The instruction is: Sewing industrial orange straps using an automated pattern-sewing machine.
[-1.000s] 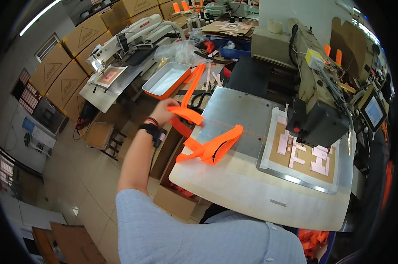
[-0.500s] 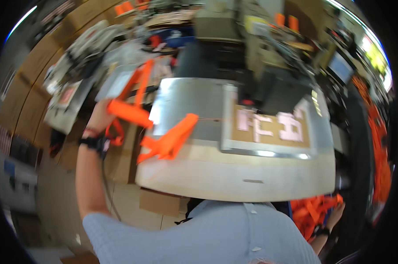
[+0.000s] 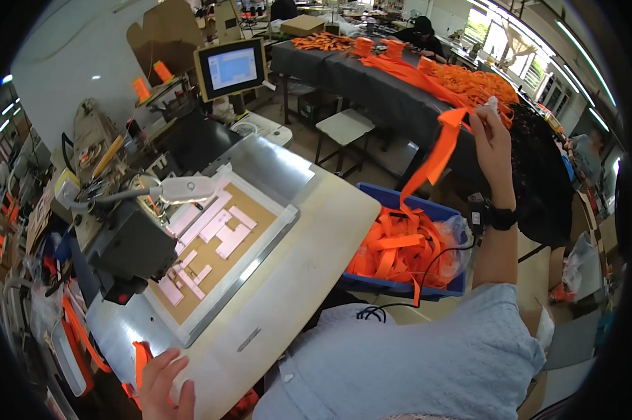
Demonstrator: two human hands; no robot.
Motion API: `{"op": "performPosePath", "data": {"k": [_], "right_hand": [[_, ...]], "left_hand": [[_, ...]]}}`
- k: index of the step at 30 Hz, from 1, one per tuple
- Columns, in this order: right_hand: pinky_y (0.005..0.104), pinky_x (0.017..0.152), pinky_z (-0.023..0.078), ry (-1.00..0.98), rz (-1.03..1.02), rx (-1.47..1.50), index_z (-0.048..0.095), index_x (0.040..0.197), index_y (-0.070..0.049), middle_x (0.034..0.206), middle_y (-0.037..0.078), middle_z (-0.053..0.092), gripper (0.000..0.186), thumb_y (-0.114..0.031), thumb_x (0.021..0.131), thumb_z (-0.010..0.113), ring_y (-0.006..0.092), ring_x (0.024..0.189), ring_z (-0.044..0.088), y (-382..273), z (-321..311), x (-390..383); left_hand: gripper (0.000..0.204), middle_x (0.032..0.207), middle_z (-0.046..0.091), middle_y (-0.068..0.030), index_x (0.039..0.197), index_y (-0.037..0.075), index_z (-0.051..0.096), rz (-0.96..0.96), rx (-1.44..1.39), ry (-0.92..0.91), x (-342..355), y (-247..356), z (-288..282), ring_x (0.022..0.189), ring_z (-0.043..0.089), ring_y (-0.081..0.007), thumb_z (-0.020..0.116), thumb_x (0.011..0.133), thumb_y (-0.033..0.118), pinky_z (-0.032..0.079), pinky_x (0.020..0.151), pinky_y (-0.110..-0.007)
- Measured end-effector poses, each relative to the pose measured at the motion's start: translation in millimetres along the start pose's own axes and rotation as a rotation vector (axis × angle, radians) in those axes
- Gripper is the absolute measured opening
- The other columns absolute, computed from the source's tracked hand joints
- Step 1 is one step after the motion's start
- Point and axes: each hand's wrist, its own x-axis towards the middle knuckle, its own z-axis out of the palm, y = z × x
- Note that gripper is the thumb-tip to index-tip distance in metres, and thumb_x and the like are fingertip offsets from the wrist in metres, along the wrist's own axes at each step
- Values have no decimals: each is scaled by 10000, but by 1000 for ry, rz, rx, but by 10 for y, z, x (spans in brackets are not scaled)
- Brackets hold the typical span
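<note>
My right hand [image 3: 492, 136] is raised at the right with its fingers closed on a dangling orange strap [image 3: 435, 157] above a blue bin [image 3: 439, 287] full of orange straps [image 3: 393, 248]. My left hand [image 3: 165, 385] is at the bottom left with fingers apart, beside other orange straps [image 3: 141, 355] at the metal tabletop's edge [image 3: 113, 332]. Between my hands, the sewing machine [image 3: 134, 238] has a framed template [image 3: 239, 199] with pale pink pieces on its table.
A touchscreen [image 3: 228, 70] stands behind the machine. Beyond the bin are a white stool [image 3: 344, 126] and a long dark-covered table [image 3: 316, 66] piled with orange straps. A person [image 3: 421, 38] in dark clothing is at the far side; another person [image 3: 587, 150] is at the right.
My view has swung rightward. My right hand has risen from the bin with an orange strap. My left hand has let go of the orange strap it held.
</note>
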Motion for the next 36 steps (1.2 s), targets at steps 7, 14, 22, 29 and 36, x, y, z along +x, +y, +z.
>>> {"op": "performPosePath", "data": {"k": [7,14,22,29,36], "right_hand": [[187,698,431,-254,-38,669,646,1024,1,858,-51,616,151,-148,1027,622,10,790,522,-1255,290,410],[199,656,483,-840,-9,990,622,1016,14,820,-12,655,121,-105,1012,639,11,784,581,-2238,762,-39],[282,643,444,-788,-416,794,645,1134,-17,868,54,565,254,-124,911,702,144,673,483,-2536,1022,-107],[311,659,456,-542,-683,799,665,965,-6,814,75,624,96,-101,957,656,171,733,563,-2876,1090,294],[259,694,548,-456,-332,1204,654,1065,19,923,72,687,342,-281,1086,492,117,758,645,-2938,1078,1462]], "left_hand": [[658,1466,492,-232,1453,-4,468,269,-440,-38,1228,606,214,1366,486,-355,740,860,83,432,1075,-429],[460,1286,602,-112,1438,-17,462,310,-1068,360,1783,894,619,1171,589,-168,603,1026,130,481,980,-328],[172,1067,681,-73,1101,-47,623,117,-1069,462,1608,607,671,893,636,-75,617,1026,108,527,804,-222],[282,1082,681,-77,1189,-14,574,263,-1198,446,1685,888,683,926,655,-116,694,963,104,541,848,-296],[214,867,678,-62,1163,-10,603,69,-1289,-298,1100,557,665,759,661,-111,645,975,83,524,673,-271]]}}
